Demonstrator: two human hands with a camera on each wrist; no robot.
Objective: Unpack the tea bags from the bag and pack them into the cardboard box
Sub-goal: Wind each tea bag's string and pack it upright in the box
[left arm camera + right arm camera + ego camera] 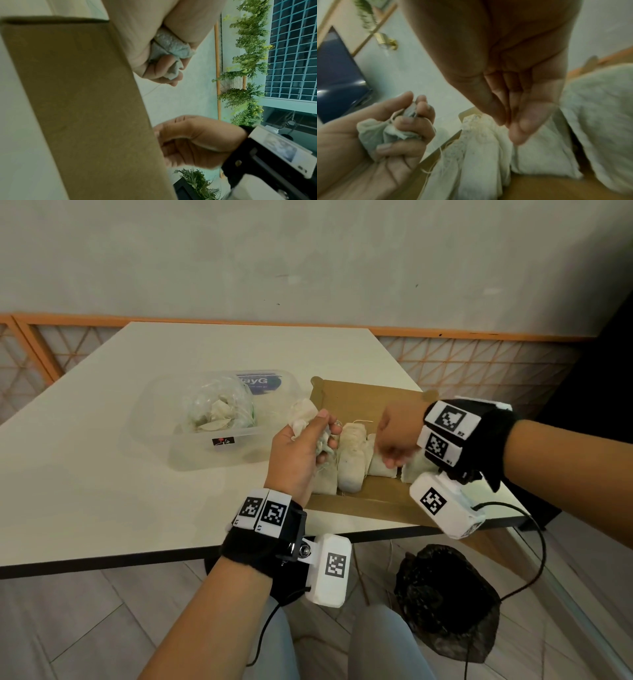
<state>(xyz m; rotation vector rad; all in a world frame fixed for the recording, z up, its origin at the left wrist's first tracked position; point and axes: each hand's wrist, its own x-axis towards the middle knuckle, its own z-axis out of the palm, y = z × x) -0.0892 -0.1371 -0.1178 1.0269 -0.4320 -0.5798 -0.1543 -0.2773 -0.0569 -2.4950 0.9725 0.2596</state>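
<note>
My left hand (305,446) hovers over the left edge of the open cardboard box (370,395) and grips a crumpled bunch of white tea bags (303,414). The left wrist view shows the tea bags (171,46) squeezed in the left hand (145,40), beside the box wall (85,108). My right hand (394,446) is inside the box, just above a row of packed tea bags (351,467). In the right wrist view the right hand (513,115) points down with straight, closed fingers and holds nothing I can see. A clear plastic bag (219,409) holds more tea bags.
The plastic bag lies in a clear plastic tub (191,453) left of the box, with a blue label (260,383) behind it. The box sits near the front right corner of the white table (102,474). A black bag (445,601) lies on the floor below.
</note>
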